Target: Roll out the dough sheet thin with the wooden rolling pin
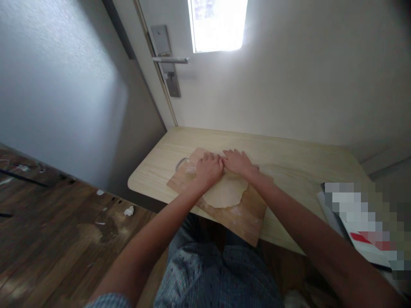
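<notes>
A thin, pale sheet of dough (pixel 226 192) with an uneven edge lies on a wooden board (pixel 250 220) dusted with flour. Both my hands press down over the dough's far part. My left hand (pixel 210 167) has its fingers bent forward and pressed together; what lies under them is hidden. Just beside it, my right hand (pixel 236 161) lies with its fingers stretched out, the palm resting low. A small brownish end pokes out by the right wrist, too little of it showing to name. A metal ring handle (pixel 182 162) sits at the board's left corner.
The board rests on a light wooden table (pixel 302 158), its near corner jutting past the front edge. A white door with a metal handle (pixel 171 60) stands behind. At the right lies a flat item (pixel 362 237), partly blurred. Scraps (pixel 129 211) litter the floor.
</notes>
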### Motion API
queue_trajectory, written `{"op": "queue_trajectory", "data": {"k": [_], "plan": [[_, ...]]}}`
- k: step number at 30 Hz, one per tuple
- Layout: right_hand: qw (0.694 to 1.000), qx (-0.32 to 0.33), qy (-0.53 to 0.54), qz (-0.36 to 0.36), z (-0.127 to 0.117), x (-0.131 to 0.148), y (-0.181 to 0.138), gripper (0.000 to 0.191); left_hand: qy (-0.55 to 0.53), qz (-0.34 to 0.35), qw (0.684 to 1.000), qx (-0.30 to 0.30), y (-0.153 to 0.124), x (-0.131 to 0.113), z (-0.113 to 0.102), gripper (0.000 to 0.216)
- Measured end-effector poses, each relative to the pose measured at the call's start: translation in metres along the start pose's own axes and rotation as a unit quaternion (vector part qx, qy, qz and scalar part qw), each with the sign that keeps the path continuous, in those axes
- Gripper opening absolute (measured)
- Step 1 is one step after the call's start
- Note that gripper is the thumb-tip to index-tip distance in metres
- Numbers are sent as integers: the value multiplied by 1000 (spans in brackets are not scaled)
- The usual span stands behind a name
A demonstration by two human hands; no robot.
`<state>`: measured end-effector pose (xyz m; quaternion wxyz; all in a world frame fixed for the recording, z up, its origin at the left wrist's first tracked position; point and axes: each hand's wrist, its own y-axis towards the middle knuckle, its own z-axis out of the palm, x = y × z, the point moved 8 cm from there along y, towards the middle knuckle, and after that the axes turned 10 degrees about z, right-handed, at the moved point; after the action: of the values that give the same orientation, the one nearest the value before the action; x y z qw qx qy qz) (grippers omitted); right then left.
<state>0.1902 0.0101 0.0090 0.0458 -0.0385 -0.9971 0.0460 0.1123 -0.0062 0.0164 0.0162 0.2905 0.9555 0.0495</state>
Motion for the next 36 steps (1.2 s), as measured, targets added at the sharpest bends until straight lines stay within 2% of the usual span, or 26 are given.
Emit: {"op": "queue_trajectory", "data": {"k": [4,6,11,15,18,21,25,31,36], "plan": [[1000,-6,-14,-25,3,2,0,45,-37,58,995,71,8,6,11,50],[999,-21,-13,-21,5,2,-7,48,-61,57,992,92,11,12,17,51],[996,-85,6,-16,-2,3,-30,47,-101,39,992,57,12,21,19,50],[995,-98,-4,-33,-5,5,-38,44,-149,48,987,38,9,29,14,46],[994,-103,-9,-36,-5,5,-36,43,-143,33,989,10,9,37,8,33],[994,-102,-8,-42,-4,6,-33,42,-99,28,994,-34,7,36,2,28],[995,-94,-1,-43,-1,7,-27,43,-77,41,994,-61,6,28,-2,30],[996,-71,20,-47,-1,5,-9,48,-117,42,991,-54,23,37,-2,30],[998,-35,31,-33,0,2,8,48,-91,48,993,-50,39,43,1,29]]}}
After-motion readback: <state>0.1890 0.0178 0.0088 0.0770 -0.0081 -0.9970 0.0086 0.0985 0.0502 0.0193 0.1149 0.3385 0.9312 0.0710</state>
